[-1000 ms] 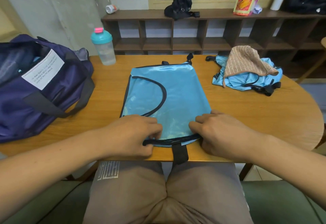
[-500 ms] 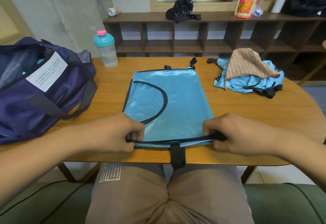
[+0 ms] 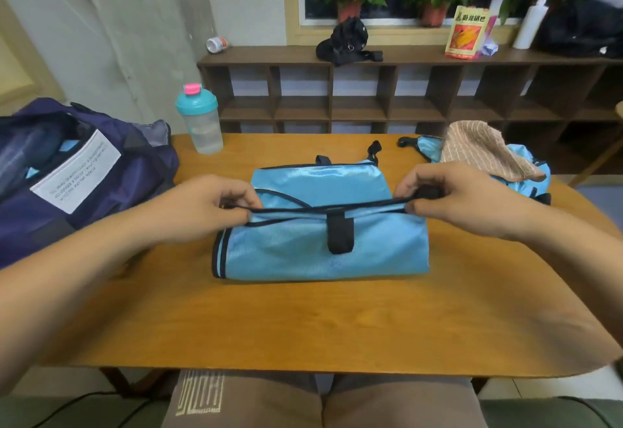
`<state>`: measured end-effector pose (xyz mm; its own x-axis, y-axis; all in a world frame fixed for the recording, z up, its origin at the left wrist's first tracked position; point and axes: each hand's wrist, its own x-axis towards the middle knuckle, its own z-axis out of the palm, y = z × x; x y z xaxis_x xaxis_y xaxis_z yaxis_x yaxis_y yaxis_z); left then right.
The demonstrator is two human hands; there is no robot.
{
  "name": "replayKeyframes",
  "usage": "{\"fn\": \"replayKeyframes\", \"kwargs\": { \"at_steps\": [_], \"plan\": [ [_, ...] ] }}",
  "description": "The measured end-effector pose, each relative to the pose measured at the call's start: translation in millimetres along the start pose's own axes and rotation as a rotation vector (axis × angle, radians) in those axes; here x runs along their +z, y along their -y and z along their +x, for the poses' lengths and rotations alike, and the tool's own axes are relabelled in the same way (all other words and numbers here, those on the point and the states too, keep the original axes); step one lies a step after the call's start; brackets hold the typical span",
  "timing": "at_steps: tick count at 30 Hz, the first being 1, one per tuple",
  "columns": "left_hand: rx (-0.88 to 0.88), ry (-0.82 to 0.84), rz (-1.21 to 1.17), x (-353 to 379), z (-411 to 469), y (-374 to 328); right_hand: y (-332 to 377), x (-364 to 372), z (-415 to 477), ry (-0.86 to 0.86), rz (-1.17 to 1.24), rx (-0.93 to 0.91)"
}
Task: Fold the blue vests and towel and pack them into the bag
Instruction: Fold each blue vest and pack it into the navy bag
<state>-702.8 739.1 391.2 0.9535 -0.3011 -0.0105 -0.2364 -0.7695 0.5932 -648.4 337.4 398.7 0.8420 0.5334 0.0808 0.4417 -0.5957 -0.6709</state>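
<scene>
While the left hand [image 3: 202, 208] and right hand [image 3: 465, 201] pinch the black hem of a blue vest [image 3: 320, 252], doubled over mid-worktop [image 3: 303, 323], much seems left: a second vest [image 3: 429, 150] lies crumpled under the towel [image 3: 478, 151], and the bag [image 3: 84, 184] sits open at left.

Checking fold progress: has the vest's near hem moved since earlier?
Yes. The hem moved away from the table's near edge, folded over the vest toward the shelf.

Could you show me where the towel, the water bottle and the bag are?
Towel [image 3: 478, 151]: head view, middle of its striped brown cloth.
Water bottle [image 3: 204, 134]: head view, its clear body.
Bag [image 3: 145, 174]: head view, its purple side panel.
</scene>
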Motion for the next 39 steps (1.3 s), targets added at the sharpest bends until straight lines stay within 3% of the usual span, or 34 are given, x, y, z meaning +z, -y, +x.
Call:
{"fn": "replayKeyframes", "kwargs": {
  "at_steps": [4,12,23,27,30,34,39],
  "plan": [
    [-0.038,-0.149,-0.017,-10.9,46.9,19.9,-19.2,-1.6,47.1,-0.155,0.026,0.06],
    [-0.12,-0.221,-0.016,-2.8,133.1,55.9,-64.6,10.6,134.8,-0.325,0.012,0.139],
    [-0.184,-0.422,0.124,39.1,176.3,112.4,-110.5,61.7,173.2,-0.497,-0.368,0.141],
    [-0.105,-0.589,0.287,37.1,169.1,98.6,-96.7,65.6,167.8,-0.654,-0.556,0.017],
    [0.043,-0.531,0.251,50.8,164.8,70.3,-73.1,71.8,160.7,-0.483,-0.556,-0.177],
    [0.065,-0.38,0.206,77.7,168.2,66.7,-70.1,95.9,157.1,-0.185,-0.564,-0.3],
    [0.074,-0.315,0.269,86.8,168.3,79.6,-84.2,100.4,164.1,-0.158,-0.647,-0.281]
  ]
}}
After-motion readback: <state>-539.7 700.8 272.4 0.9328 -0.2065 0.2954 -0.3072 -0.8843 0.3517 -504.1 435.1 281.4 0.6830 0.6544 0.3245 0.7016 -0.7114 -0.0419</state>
